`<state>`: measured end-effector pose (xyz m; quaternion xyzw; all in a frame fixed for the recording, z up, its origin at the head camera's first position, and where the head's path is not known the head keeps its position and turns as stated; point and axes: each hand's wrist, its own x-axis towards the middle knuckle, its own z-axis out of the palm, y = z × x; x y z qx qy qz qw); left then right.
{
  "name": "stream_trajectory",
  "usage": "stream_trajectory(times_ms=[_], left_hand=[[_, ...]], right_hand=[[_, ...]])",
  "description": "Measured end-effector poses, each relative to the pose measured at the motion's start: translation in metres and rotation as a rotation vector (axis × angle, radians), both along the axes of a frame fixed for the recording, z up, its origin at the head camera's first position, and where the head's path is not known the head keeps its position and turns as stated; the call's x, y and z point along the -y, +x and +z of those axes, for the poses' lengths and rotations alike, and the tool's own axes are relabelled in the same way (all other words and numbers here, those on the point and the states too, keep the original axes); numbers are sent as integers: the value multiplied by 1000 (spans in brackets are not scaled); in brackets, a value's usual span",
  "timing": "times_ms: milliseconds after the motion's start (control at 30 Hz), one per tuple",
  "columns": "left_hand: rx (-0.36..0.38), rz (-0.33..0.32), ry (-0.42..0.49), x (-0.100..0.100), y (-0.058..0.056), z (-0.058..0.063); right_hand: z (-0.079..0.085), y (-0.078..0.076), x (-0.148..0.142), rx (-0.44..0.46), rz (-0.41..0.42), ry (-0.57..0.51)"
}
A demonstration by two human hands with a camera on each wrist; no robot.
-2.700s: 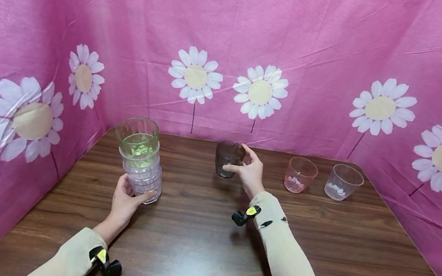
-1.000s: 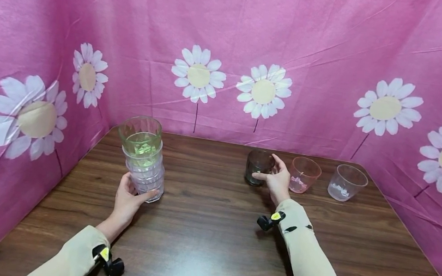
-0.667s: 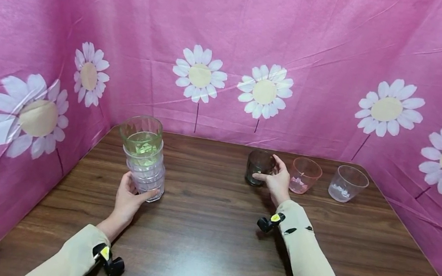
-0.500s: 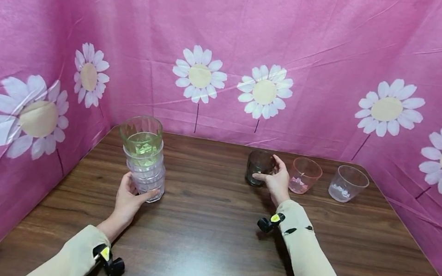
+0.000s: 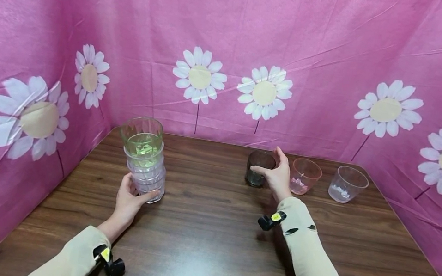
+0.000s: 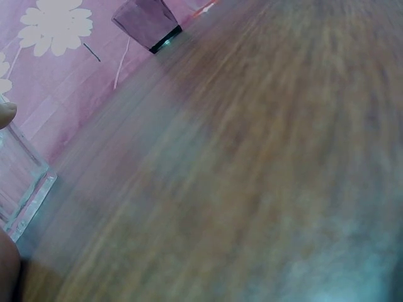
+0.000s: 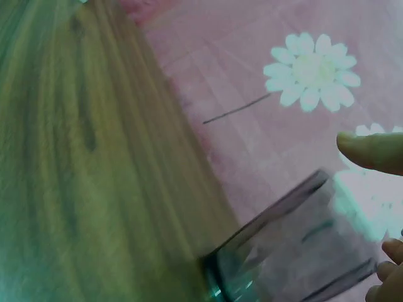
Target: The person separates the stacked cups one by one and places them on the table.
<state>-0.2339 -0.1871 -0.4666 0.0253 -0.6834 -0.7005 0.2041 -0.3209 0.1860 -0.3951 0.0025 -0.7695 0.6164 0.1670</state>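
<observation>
Left hand (image 5: 127,200) grips glass stack (image 5: 146,172) at 10 o'clock. Right hand (image 5: 280,178), thumb and finger parted, holds nothing beside dark glass (image 5: 258,160), 1 o'clock; pink glass (image 5: 305,173) at its 3. Step, probably: setting dark glass down. Next likely needs clean withdrawal.

Bright head pic, tbl (image 5: 197,256) glare; wrist pics blurry.

Green glass (image 5: 141,144), smoke-grey glass (image 5: 260,160), pink glass (image 5: 305,174); brown wood-grain table (image 5: 200,228); magenta-pink cloth (image 5: 236,23), white daisies (image 5: 264,92).
</observation>
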Motion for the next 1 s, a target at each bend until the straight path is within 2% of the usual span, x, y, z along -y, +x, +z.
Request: stream_trajectory(times_ms=[200,400,533,1000], left_hand=[[-4,5,4,1,0,0],[-1,-1,2,0,0,0],[-2,1,2,0,0,0],[12,5,-8,0,0,1]], right_hand=[[18,6,21,-98,12,19],[30,12,49,-166,112,-45],[37,14,69,-179,174,-91],[52,25,132,-197,300,-87]])
